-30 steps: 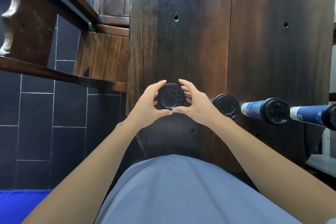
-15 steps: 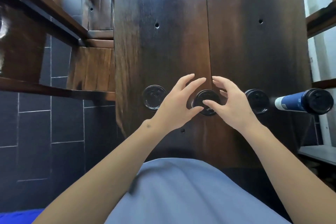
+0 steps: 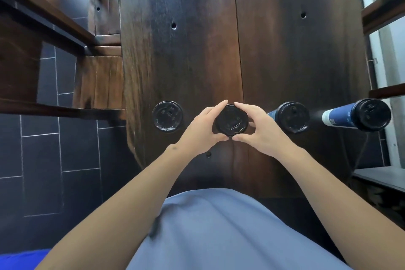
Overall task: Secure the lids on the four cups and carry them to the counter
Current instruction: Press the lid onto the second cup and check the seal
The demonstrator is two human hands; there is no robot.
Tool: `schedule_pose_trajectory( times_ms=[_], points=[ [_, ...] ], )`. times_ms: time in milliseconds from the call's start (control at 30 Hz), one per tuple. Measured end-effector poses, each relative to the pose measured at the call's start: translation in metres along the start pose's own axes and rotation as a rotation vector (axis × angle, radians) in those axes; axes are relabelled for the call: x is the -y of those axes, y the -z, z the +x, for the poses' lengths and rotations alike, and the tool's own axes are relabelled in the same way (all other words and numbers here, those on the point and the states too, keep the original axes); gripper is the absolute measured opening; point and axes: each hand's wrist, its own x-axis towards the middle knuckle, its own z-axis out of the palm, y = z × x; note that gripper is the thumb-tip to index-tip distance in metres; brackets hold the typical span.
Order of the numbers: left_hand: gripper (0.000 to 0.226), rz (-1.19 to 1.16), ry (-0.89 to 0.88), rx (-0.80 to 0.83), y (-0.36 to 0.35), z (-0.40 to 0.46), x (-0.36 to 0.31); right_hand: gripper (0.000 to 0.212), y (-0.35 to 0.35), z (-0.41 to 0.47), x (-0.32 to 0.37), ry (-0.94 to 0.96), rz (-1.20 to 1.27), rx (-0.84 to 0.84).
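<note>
Since half a second ago both hands have closed from hovering spread over the second cup's lid to gripping its rim. The left hand and right hand pinch it from opposite sides, forefingers and thumbs nearly meeting. This cup stands second from the left in a row of four lidded cups on the dark wooden table: leftmost cup, third cup, and fourth cup.

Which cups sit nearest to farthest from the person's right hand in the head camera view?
From the right hand:
1. Second cup, held between both hands.
2. Third cup, just to its right.
3. Leftmost cup and rightmost cup: too close to call.
</note>
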Motion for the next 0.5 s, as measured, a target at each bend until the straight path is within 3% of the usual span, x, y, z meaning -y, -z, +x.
schedule_pose_trajectory(
  times_ms=[500],
  points=[
    [0.095,-0.112,0.032,-0.098,0.013,0.003,0.017,0.086,-0.006,0.03,0.017,0.072,0.088,0.028]
  ],
)
